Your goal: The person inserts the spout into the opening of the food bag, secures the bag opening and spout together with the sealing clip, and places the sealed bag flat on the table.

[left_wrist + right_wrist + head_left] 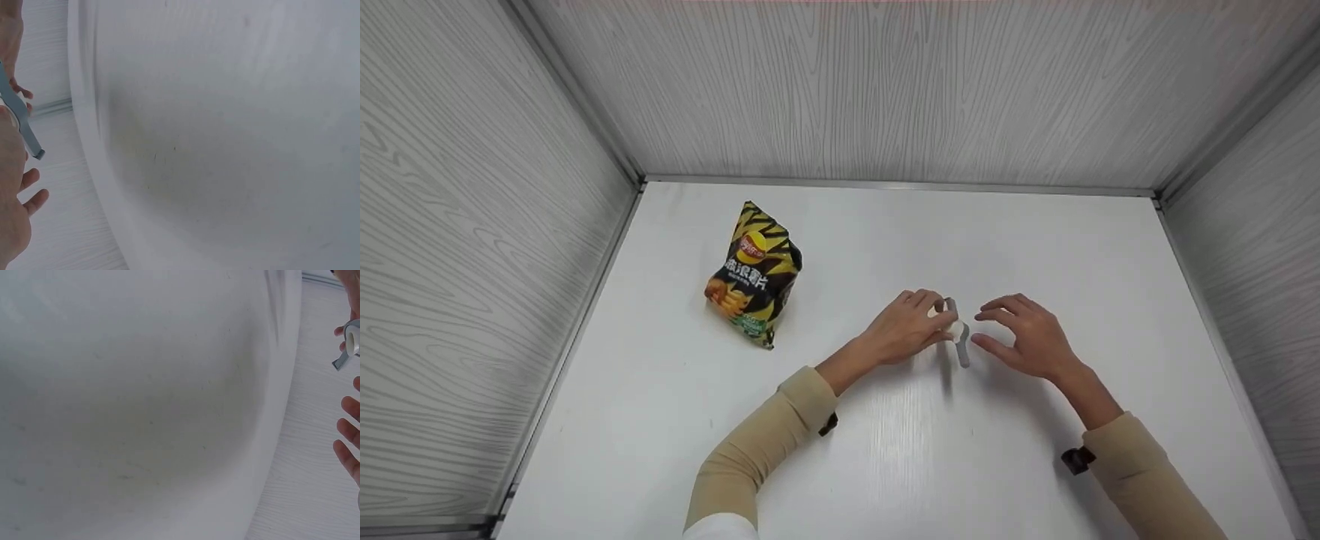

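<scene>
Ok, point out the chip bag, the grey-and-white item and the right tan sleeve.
Chip bag [752, 276]: head view, on its front, at the lettering.
Grey-and-white item [958, 331]: head view, on its white middle part.
Right tan sleeve [1147, 480]: head view, on the forearm fabric.

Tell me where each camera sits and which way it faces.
Head: on the head, facing forward and down at table and chip bag; left grip, right grip, both sleeves show.
Left wrist: on that wrist, facing across the table to a wall; both grips partly show, left edge.
Right wrist: on that wrist, likewise facing; both grips partly show, right edge.
Both wrist views share the grey strip.
</scene>
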A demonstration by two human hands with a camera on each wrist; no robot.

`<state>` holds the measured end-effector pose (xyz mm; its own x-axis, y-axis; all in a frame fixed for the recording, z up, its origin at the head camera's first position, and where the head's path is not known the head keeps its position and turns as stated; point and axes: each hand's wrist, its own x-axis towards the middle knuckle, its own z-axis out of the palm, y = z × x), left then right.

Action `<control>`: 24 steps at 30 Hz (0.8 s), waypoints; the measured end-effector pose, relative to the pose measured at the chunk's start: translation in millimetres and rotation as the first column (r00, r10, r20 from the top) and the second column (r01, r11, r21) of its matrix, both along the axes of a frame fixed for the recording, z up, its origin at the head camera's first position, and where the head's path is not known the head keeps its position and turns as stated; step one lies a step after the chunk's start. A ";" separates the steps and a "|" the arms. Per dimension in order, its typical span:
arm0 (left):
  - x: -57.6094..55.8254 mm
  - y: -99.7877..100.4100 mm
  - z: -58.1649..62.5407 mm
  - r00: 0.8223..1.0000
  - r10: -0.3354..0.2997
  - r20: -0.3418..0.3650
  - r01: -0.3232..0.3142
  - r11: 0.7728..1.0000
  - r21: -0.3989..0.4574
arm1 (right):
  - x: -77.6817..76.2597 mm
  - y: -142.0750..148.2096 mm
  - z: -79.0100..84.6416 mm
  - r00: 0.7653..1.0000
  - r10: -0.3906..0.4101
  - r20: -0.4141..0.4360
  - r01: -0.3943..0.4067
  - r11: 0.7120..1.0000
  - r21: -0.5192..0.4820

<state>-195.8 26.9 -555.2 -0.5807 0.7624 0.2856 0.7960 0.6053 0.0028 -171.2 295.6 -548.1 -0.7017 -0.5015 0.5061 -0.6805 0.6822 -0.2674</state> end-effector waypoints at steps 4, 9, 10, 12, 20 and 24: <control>0.9 -1.7 -0.2 1.000 -0.007 -0.005 0.008 1.000 0.024 | -0.1 -3.6 -1.8 0.999 0.001 0.053 0.001 1.000 -0.029; 0.1 -2.3 0.3 0.999 -0.017 -0.038 0.019 0.999 0.051 | 0.9 -8.9 -3.5 0.993 -0.007 0.119 0.014 0.998 -0.059; -0.2 -2.3 0.6 0.999 -0.018 -0.045 0.020 0.998 0.055 | 1.1 -10.1 -3.8 0.991 -0.010 0.134 0.018 0.998 -0.061; -0.7 -2.5 0.9 0.998 -0.020 -0.052 0.023 0.998 0.063 | 2.0 -12.9 -3.9 0.985 -0.012 0.175 0.026 0.997 -0.076; -1.6 -3.2 1.1 0.998 -0.012 -0.062 0.018 0.996 0.089 | 2.4 -23.0 -1.4 0.929 -0.005 0.370 0.067 0.986 -0.154; -1.5 -3.3 1.6 0.998 -0.014 -0.054 0.019 0.995 0.096 | 2.4 -25.0 -1.8 0.917 0.004 0.399 0.066 0.985 -0.162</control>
<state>-197.3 23.6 -553.5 -0.5500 0.7393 0.3884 0.8066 0.5908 0.0178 -168.9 270.6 -549.9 -0.8755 -0.4084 0.2581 -0.4739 0.6222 -0.6231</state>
